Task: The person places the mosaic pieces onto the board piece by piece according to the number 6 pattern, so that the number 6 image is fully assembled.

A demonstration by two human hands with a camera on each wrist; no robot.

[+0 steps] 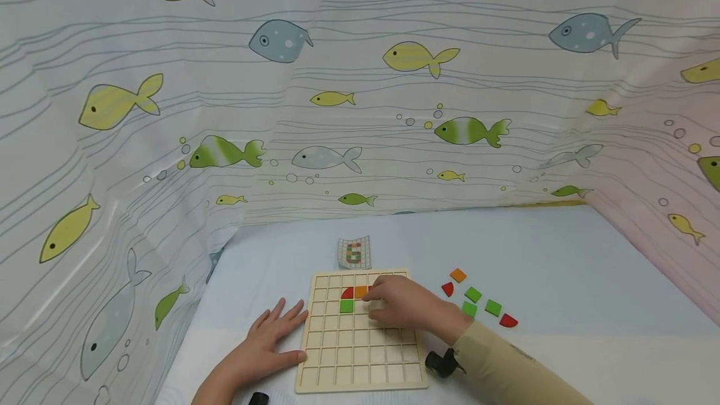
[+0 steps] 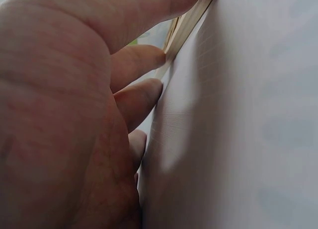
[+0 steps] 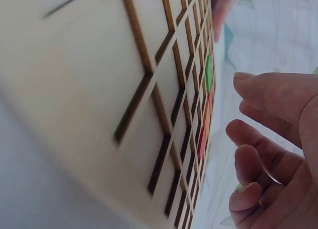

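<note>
A square wooden grid board [image 1: 360, 381] lies on the table. Set in its cells are a red quarter-round tile [image 1: 348, 293], an orange square tile [image 1: 360, 292], a green square tile [image 1: 346, 306] and a second red tile [image 3: 201, 142], mostly hidden by my right hand in the head view. My right hand [image 1: 407, 305] is over the upper right cells, fingers loosely bent; the right wrist view shows a gap between thumb and fingers, with no tile between them. My left hand [image 1: 261, 345] spreads its fingers on the table, thumb and fingertips at the board's left edge.
Right of the board lie loose tiles: an orange square [image 1: 458, 275], red quarter-rounds [image 1: 509, 320] and several green squares [image 1: 493, 307]. A small printed pattern card [image 1: 354, 252] lies behind the board. A fish-print curtain [image 1: 360, 111] encloses the table. Black objects [image 1: 441, 364] sit near both wrists.
</note>
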